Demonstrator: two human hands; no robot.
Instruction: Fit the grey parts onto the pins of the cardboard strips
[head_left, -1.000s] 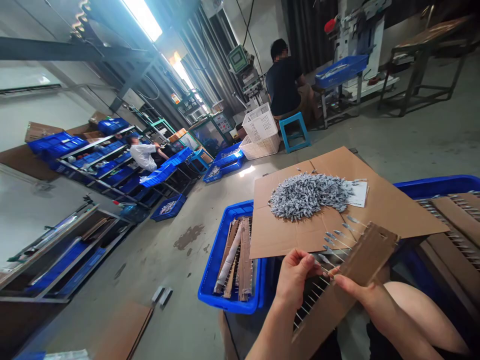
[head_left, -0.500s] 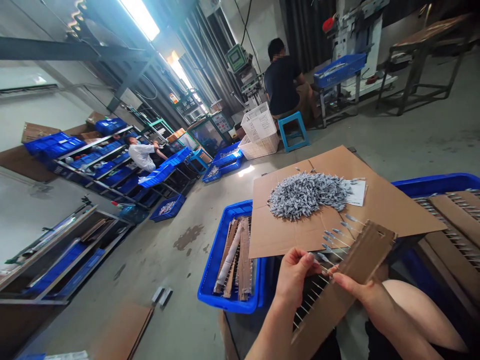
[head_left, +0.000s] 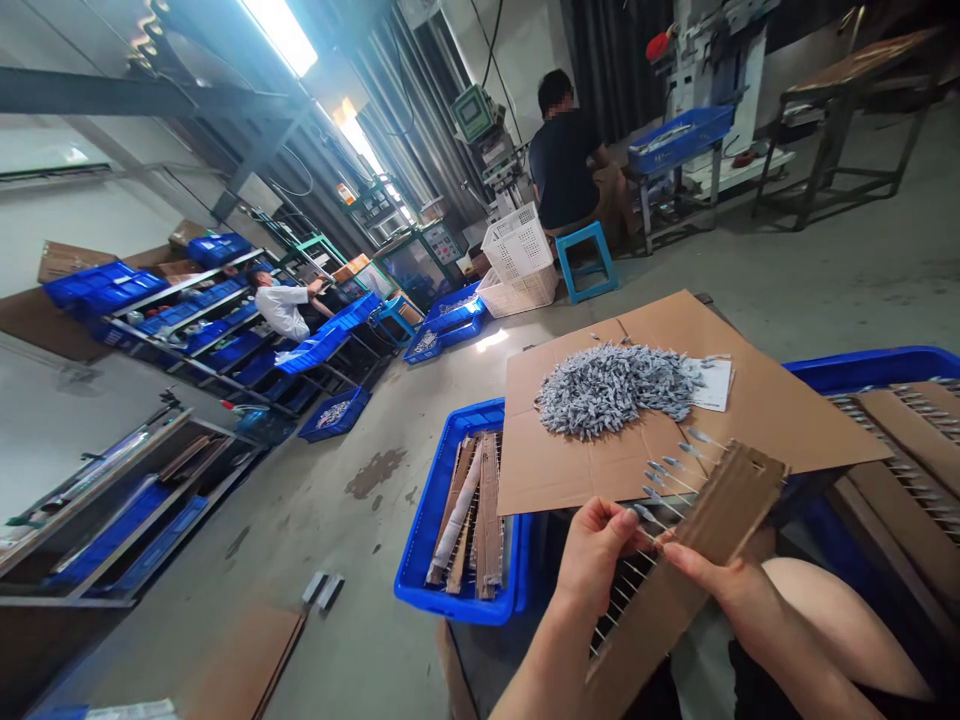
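Note:
My right hand grips a long cardboard strip, its thumb across the front. Thin pale sticks stick out along the strip's left edge. Several at the upper end carry grey tapered tips; the lower ones look bare. At that edge my left hand pinches with thumb and forefinger beside a tipped stick; whatever lies between the fingers is hidden. Beyond both hands, a heap of small grey tapered pieces lies on a cardboard sheet, partly over a white paper.
Left of the sheet, a blue crate holds cardboard strips with sticks. Another blue crate with loaded strips stands at right. One person sits at the back beside a blue stool; another works near the shelves.
My left hand has shifted slightly to the right, closer to the strip's edge. The right hand and the strip stay almost where they were.

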